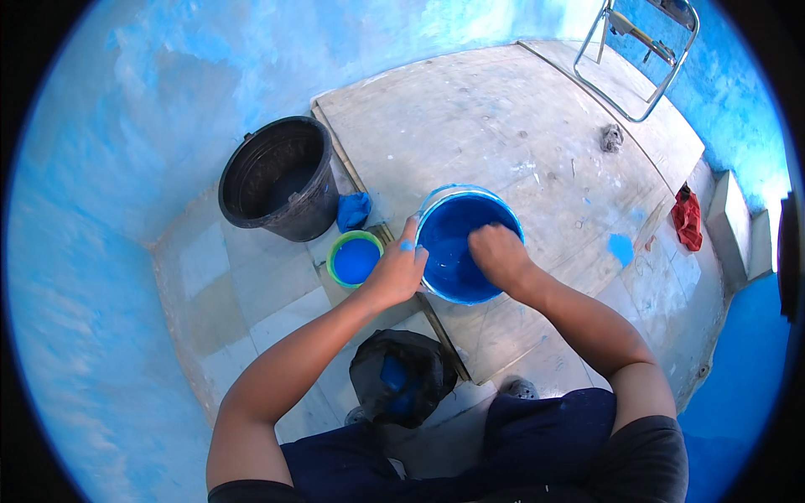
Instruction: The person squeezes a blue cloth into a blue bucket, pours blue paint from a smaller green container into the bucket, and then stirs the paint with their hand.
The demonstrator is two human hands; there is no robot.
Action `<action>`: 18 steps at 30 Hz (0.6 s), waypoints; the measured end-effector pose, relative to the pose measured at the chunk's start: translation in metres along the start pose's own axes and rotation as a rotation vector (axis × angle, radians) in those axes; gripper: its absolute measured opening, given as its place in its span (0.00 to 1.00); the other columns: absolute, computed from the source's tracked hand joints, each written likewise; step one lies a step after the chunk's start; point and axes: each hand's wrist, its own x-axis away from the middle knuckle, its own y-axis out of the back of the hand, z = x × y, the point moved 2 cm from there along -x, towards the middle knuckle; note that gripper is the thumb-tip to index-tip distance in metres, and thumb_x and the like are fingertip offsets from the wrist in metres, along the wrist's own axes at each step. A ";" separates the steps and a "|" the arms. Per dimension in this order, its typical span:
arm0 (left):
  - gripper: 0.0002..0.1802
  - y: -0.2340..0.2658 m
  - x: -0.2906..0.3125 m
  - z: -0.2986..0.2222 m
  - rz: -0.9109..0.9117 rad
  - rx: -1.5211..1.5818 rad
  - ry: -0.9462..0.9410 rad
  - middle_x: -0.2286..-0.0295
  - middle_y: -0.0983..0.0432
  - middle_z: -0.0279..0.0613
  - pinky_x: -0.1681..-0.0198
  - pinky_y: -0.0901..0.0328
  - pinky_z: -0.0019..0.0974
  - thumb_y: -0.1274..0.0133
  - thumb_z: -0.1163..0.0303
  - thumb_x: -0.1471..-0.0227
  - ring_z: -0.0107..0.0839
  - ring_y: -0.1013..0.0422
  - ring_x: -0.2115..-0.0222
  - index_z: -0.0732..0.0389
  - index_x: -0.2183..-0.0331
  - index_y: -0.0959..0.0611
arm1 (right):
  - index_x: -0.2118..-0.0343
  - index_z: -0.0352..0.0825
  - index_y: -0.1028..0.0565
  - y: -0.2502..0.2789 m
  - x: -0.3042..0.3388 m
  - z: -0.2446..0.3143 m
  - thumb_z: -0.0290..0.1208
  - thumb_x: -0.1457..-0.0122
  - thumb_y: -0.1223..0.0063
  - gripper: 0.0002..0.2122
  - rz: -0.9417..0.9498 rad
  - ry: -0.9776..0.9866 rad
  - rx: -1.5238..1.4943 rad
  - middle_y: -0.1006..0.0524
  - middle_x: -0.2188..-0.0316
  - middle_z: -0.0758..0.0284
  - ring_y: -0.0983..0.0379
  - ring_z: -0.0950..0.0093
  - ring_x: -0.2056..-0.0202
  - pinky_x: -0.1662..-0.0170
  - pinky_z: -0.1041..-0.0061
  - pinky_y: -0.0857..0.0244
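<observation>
A pale paint bucket [457, 211] with a blue-coated inside stands in front of me. Its left rim is in the grip of my left hand [401, 267], the thumb side up against the wall and a blue smear on a finger. My right hand [499, 254] reaches over the right rim into the bucket, its fingers curled closed. Whatever they hold is hidden from view. Blue paint lies in the bottom of the bucket. Just left of my left hand sits a small green-rimmed bowl [330, 263] of brighter blue paint.
A large black tub [309, 205] stands at the far left, a crumpled blue plastic bag [354, 210] beside it. Near my feet is an open black plastic bag [369, 365]. Boards [470, 101] cover the floor. Farther right are a metal-framed chair [668, 82] and red cloth [687, 220].
</observation>
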 end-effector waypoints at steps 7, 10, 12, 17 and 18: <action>0.34 -0.005 0.006 -0.015 0.027 -0.066 -0.010 0.67 0.26 0.72 0.64 0.28 0.55 0.57 0.71 0.41 0.62 0.24 0.71 0.73 0.38 0.47 | 0.73 0.26 0.23 0.000 0.001 0.004 0.24 0.48 0.44 0.05 -0.118 0.015 -0.467 0.21 0.73 0.46 0.23 0.47 0.65 0.58 0.56 0.27; 0.35 -0.002 0.007 -0.004 0.052 -0.187 -0.055 0.68 0.26 0.72 0.67 0.26 0.54 0.57 0.71 0.40 0.61 0.23 0.72 0.74 0.38 0.48 | 0.71 0.28 0.23 0.005 -0.002 0.000 0.24 0.49 0.43 0.05 -0.344 -0.010 -0.325 0.22 0.73 0.47 0.23 0.49 0.65 0.60 0.54 0.28; 0.35 -0.001 0.006 -0.012 0.069 -0.163 -0.012 0.68 0.25 0.72 0.69 0.26 0.53 0.57 0.71 0.40 0.60 0.23 0.72 0.74 0.38 0.49 | 0.71 0.29 0.23 -0.002 0.002 -0.008 0.24 0.49 0.43 0.04 -0.257 -0.028 -0.217 0.22 0.73 0.48 0.23 0.49 0.66 0.60 0.55 0.28; 0.36 -0.005 0.005 0.006 0.011 -0.289 -0.148 0.68 0.25 0.71 0.69 0.25 0.52 0.56 0.71 0.41 0.60 0.22 0.71 0.75 0.38 0.49 | 0.70 0.27 0.22 -0.005 0.007 0.009 0.23 0.48 0.43 0.05 0.018 0.032 -0.297 0.22 0.71 0.47 0.23 0.48 0.65 0.58 0.55 0.28; 0.36 -0.006 0.004 0.013 -0.011 -0.362 -0.213 0.68 0.25 0.71 0.68 0.25 0.52 0.56 0.71 0.42 0.60 0.22 0.71 0.75 0.38 0.49 | 0.69 0.26 0.21 -0.008 0.003 0.008 0.23 0.47 0.44 0.05 0.011 0.017 -0.403 0.22 0.70 0.46 0.24 0.48 0.64 0.59 0.53 0.29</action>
